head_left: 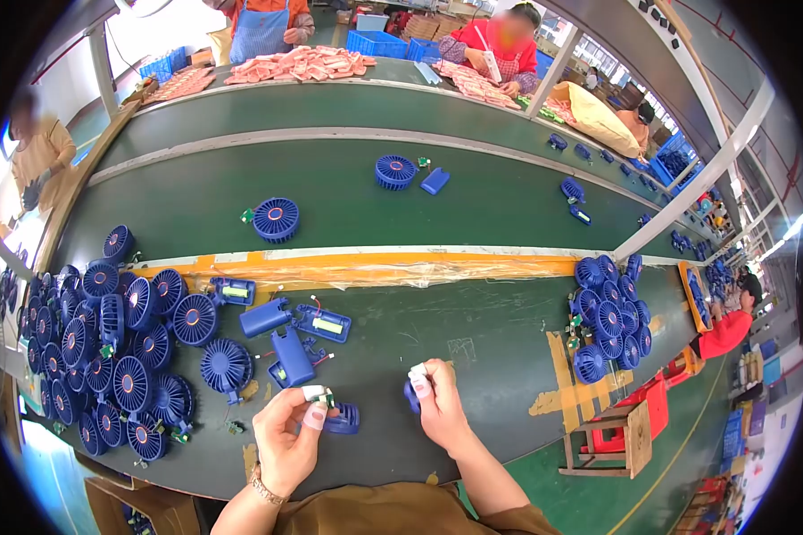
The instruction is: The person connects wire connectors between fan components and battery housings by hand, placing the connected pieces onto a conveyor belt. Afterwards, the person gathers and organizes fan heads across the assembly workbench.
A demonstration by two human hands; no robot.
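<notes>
My left hand (285, 441), white covers on its fingertips, pinches a small green circuit board (327, 398) between thumb and forefinger. Right beside those fingertips is a slatted blue plastic fan part (344, 420), partly hidden by the hand. My right hand (441, 408) is closed on a blue plastic piece (410, 397), mostly covered by the fingers. Ahead of my left hand lie blue handle casings (294, 357) with thin wires, and an open casing (323, 325) with a pale green battery inside.
Many round blue fans (134, 383) are heaped at the left, and a smaller pile (608, 319) stands at the right. Beyond a taped ledge (348, 266), a green conveyor belt (330, 178) carries several fans. Co-workers (500, 45) sit across it. A wooden stool (629, 437) stands at the right.
</notes>
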